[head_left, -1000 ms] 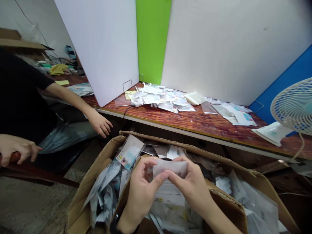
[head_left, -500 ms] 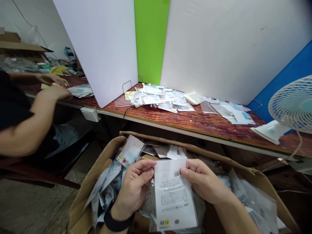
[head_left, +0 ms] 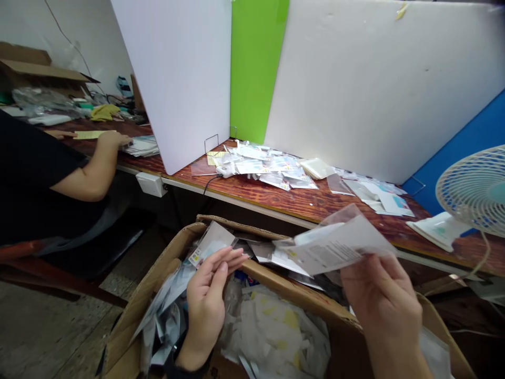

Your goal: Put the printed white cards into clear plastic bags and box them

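Note:
My right hand (head_left: pixel 381 302) is closed on a clear plastic packet with a white printed card (head_left: pixel 335 246), lifted above the cardboard box (head_left: pixel 161 279) and tilted toward the desk. My left hand (head_left: pixel 209 295) hovers open inside the box, fingers stretched out and together, holding nothing, just above several loose packets (head_left: pixel 272 337). One packet (head_left: pixel 209 245) leans on the box's left rim next to my left fingertips.
A wooden desk (head_left: pixel 300 197) holds scattered packets (head_left: pixel 268 163), ringed by white (head_left: pixel 379 89) and green (head_left: pixel 256 68) boards. A white fan (head_left: pixel 471 192) stands at the right. At the left a person in black (head_left: pixel 43 179) works at the adjoining desk.
My right hand took the packet out of both hands and swung it up to the right. My left hand let go and opened. The person at left stayed reaching over their desk.

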